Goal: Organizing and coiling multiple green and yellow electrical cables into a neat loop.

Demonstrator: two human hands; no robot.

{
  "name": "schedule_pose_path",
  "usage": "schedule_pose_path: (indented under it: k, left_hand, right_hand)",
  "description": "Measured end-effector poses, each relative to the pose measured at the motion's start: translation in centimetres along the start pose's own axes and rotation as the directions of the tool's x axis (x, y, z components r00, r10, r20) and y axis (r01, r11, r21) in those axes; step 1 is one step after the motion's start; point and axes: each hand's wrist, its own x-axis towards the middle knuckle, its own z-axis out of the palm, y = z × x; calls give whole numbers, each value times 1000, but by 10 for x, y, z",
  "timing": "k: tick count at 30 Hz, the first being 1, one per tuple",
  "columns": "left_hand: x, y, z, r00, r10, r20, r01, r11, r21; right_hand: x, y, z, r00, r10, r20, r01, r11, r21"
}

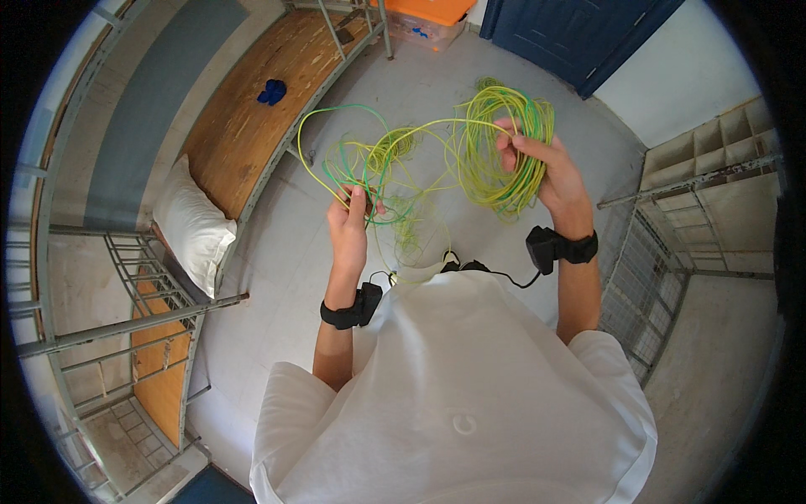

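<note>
My right hand (543,165) grips a thick coil of yellow-green wire (497,151), its thumb over the strands and its fingers inside the loops. Lower and to the left, my left hand (354,211) pinches several strands of the same wire between thumb and fingers. A single strand arcs across from the coil to a loose loop (301,135) above my left hand. Looser tangles of the wire (403,143) hang or lie behind and below, partly blurred against the floor. Both wrists wear black strapped devices.
On the left, a metal bunk bed with a wooden board (252,126) carries a white pillow (195,220) and a small dark blue item (272,92). An orange-lidded plastic box (428,25) stands near a blue door (560,31). Pale shelving (711,148) and a wire-mesh panel (648,290) are at right.
</note>
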Motion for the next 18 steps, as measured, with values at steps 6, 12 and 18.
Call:
schedule_pose_path:
  k: [6, 12, 18]
  left_hand:
    - [0, 5, 6, 999, 51, 15, -52, 997, 63]
    - [-5, 24, 21, 998, 53, -16, -52, 997, 65]
    - [-1, 17, 20, 982, 183, -33, -177, 973, 146]
  right_hand:
    - [-1, -1, 3, 996, -83, -16, 84, 995, 51]
    - [-4, -2, 8, 990, -134, 34, 132, 989, 62]
    - [-7, 0, 14, 991, -119, 61, 125, 988, -93]
